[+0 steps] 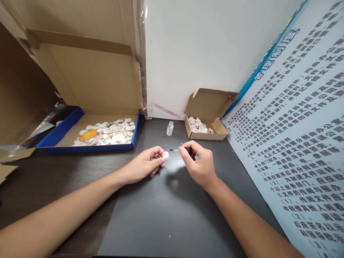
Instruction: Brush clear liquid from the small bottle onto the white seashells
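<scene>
My left hand (145, 161) is closed, pinching a small white shell (166, 155) between thumb and fingers. Across from it, my right hand (199, 161) is closed on a small brush (174, 150). The brush's thin stem and dark tip point left toward the shell, with a gap between them; its black handle is mostly hidden in the fingers. Behind both hands stands a small clear bottle (170, 129) with a pale label and no cap on it. Both hands are held above the dark grey mat (150, 222).
At the left, a blue-edged cardboard box (86, 149) with its lid up holds many shells and one orange piece (87, 135). A smaller open carton (206, 135) of shells stands at the back right. A white panel (215, 46) and a printed board (295, 118) border the workspace.
</scene>
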`<action>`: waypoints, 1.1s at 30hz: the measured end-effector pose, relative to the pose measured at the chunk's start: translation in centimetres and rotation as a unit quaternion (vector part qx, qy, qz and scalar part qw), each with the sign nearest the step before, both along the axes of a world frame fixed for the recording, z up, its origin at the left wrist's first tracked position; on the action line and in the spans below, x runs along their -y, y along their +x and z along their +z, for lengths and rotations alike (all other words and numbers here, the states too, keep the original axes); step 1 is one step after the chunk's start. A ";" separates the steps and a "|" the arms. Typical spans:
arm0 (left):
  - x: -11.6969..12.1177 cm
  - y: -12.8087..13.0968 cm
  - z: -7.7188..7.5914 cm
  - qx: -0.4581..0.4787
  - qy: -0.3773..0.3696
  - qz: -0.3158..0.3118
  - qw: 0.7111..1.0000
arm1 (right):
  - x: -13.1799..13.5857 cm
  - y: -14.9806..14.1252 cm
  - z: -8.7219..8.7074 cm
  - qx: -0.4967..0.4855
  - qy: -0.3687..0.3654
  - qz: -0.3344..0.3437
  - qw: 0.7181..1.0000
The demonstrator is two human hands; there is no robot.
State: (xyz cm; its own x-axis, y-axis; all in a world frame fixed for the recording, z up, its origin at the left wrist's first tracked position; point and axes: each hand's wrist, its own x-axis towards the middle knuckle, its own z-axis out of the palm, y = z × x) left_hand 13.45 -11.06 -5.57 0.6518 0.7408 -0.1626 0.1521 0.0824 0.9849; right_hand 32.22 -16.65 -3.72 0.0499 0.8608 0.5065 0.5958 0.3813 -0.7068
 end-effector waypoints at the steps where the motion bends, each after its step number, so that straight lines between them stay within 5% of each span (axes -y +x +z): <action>1: -0.1 0.0 -0.1 0.010 -0.006 0.002 1.000 | -0.1 0.1 -0.1 -0.006 -0.001 0.011 1.000; 7: -0.3 -0.3 0.0 0.064 -0.079 0.021 0.995 | -0.4 0.0 -0.5 -0.020 -0.017 -0.010 1.000; 11: -0.2 -0.2 0.3 0.090 -0.111 0.031 0.989 | -0.4 -0.1 -0.5 -0.012 -0.023 0.032 0.999; 33: -0.2 -0.2 0.5 0.124 -0.152 0.060 0.979 | -0.2 -0.2 -0.6 -0.002 -0.026 0.008 1.000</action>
